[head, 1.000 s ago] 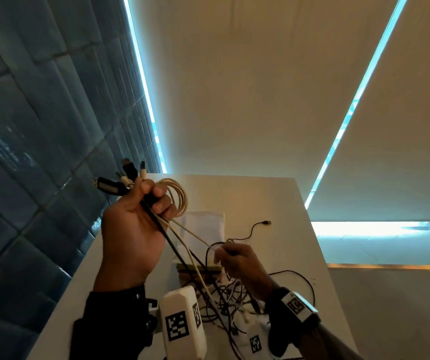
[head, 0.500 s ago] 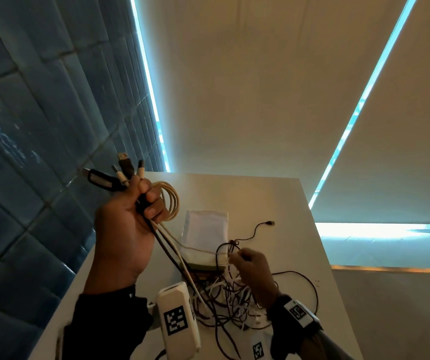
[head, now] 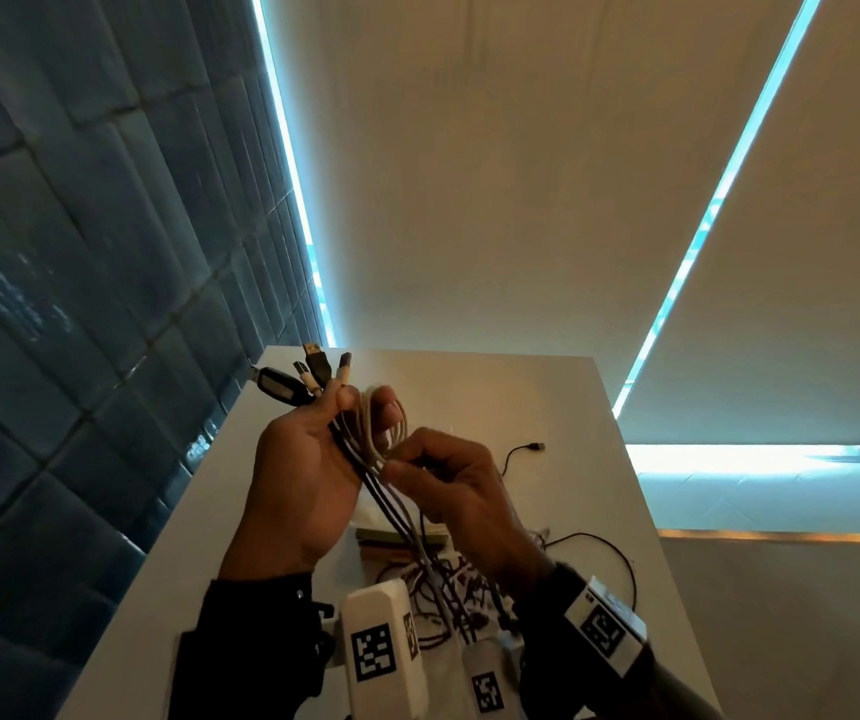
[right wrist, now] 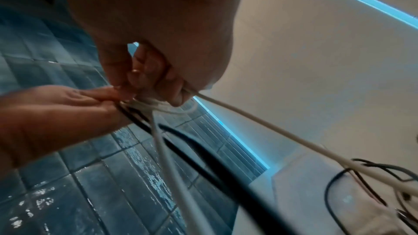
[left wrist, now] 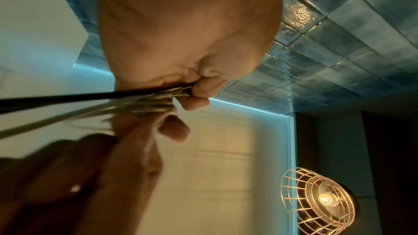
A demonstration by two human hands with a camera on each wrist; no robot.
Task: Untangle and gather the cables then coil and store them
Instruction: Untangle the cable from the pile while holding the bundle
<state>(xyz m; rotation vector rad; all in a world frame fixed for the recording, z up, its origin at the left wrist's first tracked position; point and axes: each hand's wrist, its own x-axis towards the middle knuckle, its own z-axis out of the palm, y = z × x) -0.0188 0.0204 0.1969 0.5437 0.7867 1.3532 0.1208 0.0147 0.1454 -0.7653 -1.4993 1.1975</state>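
Observation:
My left hand (head: 313, 459) is raised over the white table (head: 563, 397) and grips a bundle of black and white cables (head: 365, 459). Several USB plugs (head: 308, 374) stick up out of that fist. A small cream coil (head: 389, 426) loops round its fingers. My right hand (head: 448, 480) has come up against the left and pinches a white cable (right wrist: 248, 122) at the coil. The strands run down to a tangled heap of cables (head: 448, 584) on the table. In the left wrist view the left hand's fingers (left wrist: 199, 94) clamp the cables (left wrist: 135, 99).
A white pouch (head: 365, 511) and a flat stack under it lie behind my hands, mostly hidden. One black cable with a small plug (head: 534, 447) trails toward the far right of the table. A blue tiled wall (head: 80, 304) stands close on the left. A caged lamp (left wrist: 321, 199) hangs nearby.
My right hand rose from the tangle on the table up to the left hand, bringing a white cable to the coil. The left hand kept its grip and shifted slightly right.

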